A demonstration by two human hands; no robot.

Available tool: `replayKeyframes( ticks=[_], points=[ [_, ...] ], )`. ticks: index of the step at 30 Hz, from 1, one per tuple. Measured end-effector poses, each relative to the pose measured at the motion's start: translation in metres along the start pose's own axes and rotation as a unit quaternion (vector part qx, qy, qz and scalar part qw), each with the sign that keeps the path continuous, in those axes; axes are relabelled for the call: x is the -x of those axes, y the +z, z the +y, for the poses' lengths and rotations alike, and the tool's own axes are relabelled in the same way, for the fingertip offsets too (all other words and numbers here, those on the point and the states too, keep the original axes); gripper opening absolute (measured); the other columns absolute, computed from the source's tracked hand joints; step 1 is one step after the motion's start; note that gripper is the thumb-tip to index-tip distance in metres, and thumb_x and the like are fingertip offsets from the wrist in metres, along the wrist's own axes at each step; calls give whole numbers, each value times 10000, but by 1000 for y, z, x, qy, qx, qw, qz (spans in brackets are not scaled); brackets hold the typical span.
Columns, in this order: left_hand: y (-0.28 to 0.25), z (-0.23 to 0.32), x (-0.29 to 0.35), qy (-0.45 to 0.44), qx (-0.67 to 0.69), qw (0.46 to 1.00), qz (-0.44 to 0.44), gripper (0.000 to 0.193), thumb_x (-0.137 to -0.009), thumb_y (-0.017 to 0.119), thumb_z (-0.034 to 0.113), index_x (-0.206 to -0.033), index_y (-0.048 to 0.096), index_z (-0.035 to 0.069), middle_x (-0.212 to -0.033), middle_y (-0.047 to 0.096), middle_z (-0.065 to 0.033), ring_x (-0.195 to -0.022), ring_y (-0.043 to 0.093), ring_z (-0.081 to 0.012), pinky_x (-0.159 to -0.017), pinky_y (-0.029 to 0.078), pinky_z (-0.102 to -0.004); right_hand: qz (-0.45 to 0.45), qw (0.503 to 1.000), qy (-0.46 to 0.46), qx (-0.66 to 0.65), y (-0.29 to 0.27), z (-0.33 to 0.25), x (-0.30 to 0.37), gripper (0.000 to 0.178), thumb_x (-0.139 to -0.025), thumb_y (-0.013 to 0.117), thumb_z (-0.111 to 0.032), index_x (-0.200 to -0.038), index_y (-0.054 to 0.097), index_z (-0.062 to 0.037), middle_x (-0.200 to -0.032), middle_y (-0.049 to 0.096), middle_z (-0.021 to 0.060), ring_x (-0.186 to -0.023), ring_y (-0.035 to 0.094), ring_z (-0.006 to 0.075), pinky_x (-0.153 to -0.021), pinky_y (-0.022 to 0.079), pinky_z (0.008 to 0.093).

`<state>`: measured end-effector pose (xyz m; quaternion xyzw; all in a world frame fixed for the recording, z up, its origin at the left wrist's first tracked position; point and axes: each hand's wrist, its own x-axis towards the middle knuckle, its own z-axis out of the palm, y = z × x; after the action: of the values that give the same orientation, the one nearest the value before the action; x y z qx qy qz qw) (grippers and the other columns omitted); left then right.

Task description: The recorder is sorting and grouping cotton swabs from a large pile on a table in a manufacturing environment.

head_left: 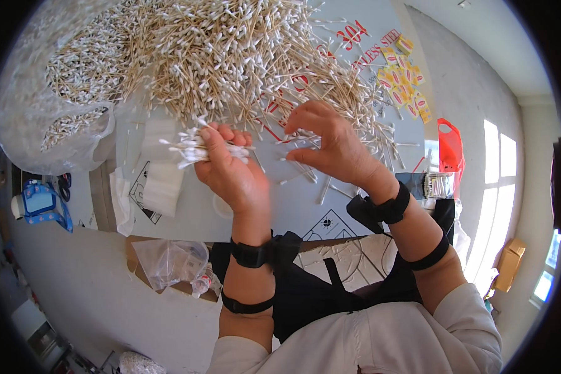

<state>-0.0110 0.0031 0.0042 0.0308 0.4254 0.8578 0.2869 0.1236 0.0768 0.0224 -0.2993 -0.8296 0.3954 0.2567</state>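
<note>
My left hand (234,177) is closed around a bunch of cotton swabs (190,148), with their white tips sticking out past the thumb to the left. To its right, my right hand (340,146) has its thumb and fingers apart, and nothing shows between them. It hovers over loose cotton swabs scattered on the grey table (296,202). Just beyond both hands rises a large heap of wooden-stick cotton swabs (224,56), spreading toward the right.
A clear plastic bag (28,134) with more swabs lies at the left. White plastic sleeves (162,190) are stacked beside my left hand. Small yellow packets (405,84) and a red bag (450,149) sit on the right. Below the table edge is a box with a clear bag (168,262).
</note>
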Motion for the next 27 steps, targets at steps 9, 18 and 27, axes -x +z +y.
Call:
replayKeyframes(
  ticks=[9, 18, 27],
  points=[
    [-8, 10, -8, 33, 16, 999, 8, 216, -922, 564, 251, -878, 509, 47, -708, 472, -1, -598, 389, -104, -569, 361, -286, -49, 985, -46, 161, -18, 28, 26, 154, -626, 636, 36, -739, 554, -30, -911, 579, 76, -912, 541, 283, -790, 463, 362],
    [-6, 8, -6, 2, 22, 1000, -6, 240, -919, 565, 277, -886, 503, 48, -701, 461, -5, -587, 399, -106, -517, 348, -275, 58, 985, 75, 143, -2, 17, -10, 141, -714, 646, -115, -799, 585, -20, -831, 567, 129, -843, 571, 330, -704, 481, 402],
    [-3, 3, -3, -30, 6, 999, -35, 270, -927, 553, 301, -877, 489, 43, -678, 439, -6, -565, 394, -95, -474, 339, -247, 18, 956, 19, 293, 28, 15, -13, 118, -706, 602, -108, -787, 593, -24, -829, 572, 145, -800, 603, 302, -655, 508, 398]
  ],
)
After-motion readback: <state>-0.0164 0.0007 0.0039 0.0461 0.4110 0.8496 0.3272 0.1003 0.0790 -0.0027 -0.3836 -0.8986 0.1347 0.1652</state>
